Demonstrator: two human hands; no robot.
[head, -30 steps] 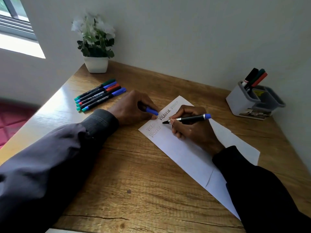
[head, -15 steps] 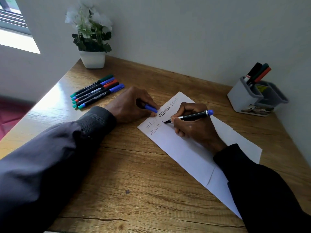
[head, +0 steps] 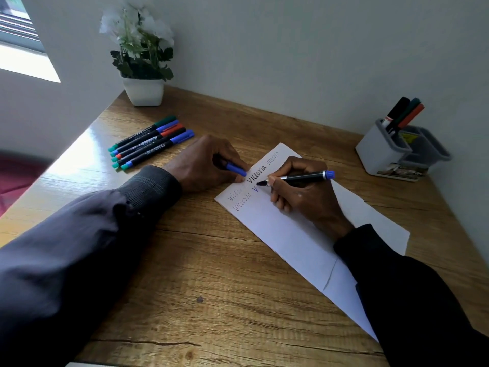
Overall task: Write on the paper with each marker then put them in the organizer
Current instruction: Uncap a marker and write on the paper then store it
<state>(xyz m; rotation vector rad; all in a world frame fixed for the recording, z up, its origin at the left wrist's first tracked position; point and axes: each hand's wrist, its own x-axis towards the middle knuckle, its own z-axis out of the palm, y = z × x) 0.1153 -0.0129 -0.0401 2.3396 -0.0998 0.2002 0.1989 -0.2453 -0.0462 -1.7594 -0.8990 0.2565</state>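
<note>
**A:** Holding what, on each side?

**B:** On the right hand [head: 304,197], fingers [head: 284,165] clamped round a black-barrelled marker with a blue end [head: 299,177], tip down on the long white sheet of paper [head: 296,239], right beside a fresh blue "V" under the bold black word. On the left hand [head: 206,165], fingers pinching the loose blue cap [head: 236,169], thumb touching the sheet's left edge.

**A:** Likely to go wrong how?

**B:** Could smear the wet blue stroke, judging by the right hand resting on the sheet just below the line. Could skid the sheet too, if eased off on the left: smooth paper on a glossy top. Might also dry out the tip if left uncapped too long.

**A:** And after the word?

**B:** Needs recapping, then a reach across to the grey-and-white plastic organizer [head: 381,154] at the far right, well apart from the sheet and already carrying three upright markers [head: 404,112]. Risks tipping it if dropped in hard. Another five capped markers [head: 150,143] lying side by side at the far left, presumably waiting their turn.

**A:** Surface and room?

**B:** Wood-grain counter [head: 211,260], shiny along the left edge, tucked into a corner of pale plain walls [head: 291,49]. White-flowered plant in a white pot [head: 143,62] at the back left. Bright window [head: 18,35] beyond it.
</note>
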